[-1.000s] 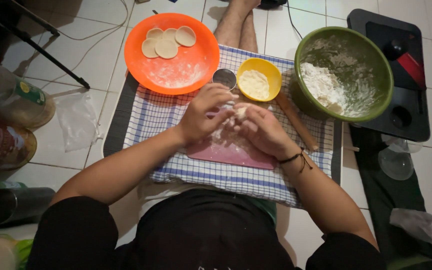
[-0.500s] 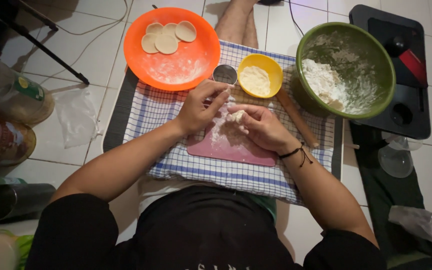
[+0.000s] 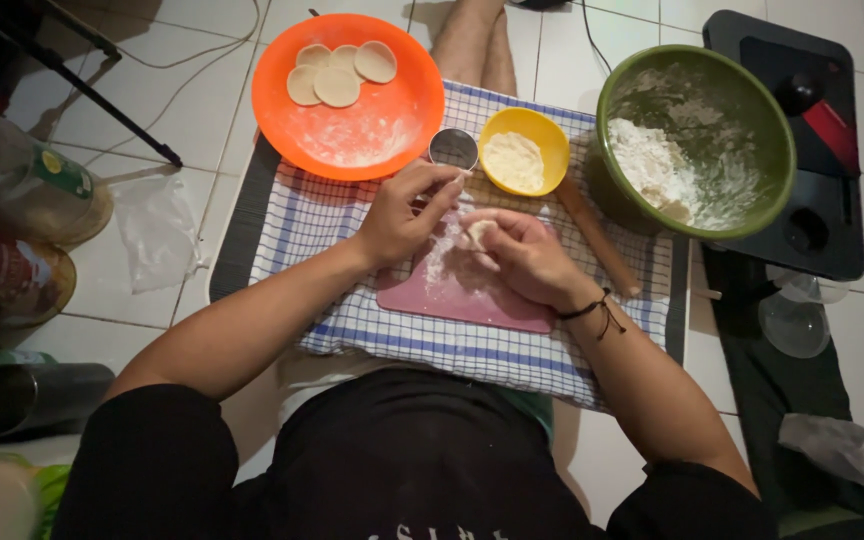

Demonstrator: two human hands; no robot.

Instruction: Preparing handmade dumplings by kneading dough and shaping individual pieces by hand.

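My right hand (image 3: 522, 255) cups a small lump of pale dough (image 3: 476, 234) over a pink cutting board (image 3: 467, 290) dusted with flour. My left hand (image 3: 407, 212) hovers just left of it with fingertips pinched together, seemingly on a bit of flour or dough; I cannot tell which. The board lies on a blue-and-white checked cloth (image 3: 352, 310). Just beyond the hands stand a small round metal cutter (image 3: 453, 148) and a yellow bowl (image 3: 524, 150) of flour.
An orange plate (image 3: 352, 95) holds three cut dough rounds (image 3: 337, 75). A wooden rolling pin (image 3: 597, 240) lies right of the board. A green bowl (image 3: 697, 140) with floury dough sits at the right, jars and bottles (image 3: 12, 200) at the left, glassware (image 3: 794, 322) on the floor.
My hands were joined together over the board, kneading; they have parted. My left hand has lifted toward the cutter with pinched fingers, and my right keeps the dough lump.
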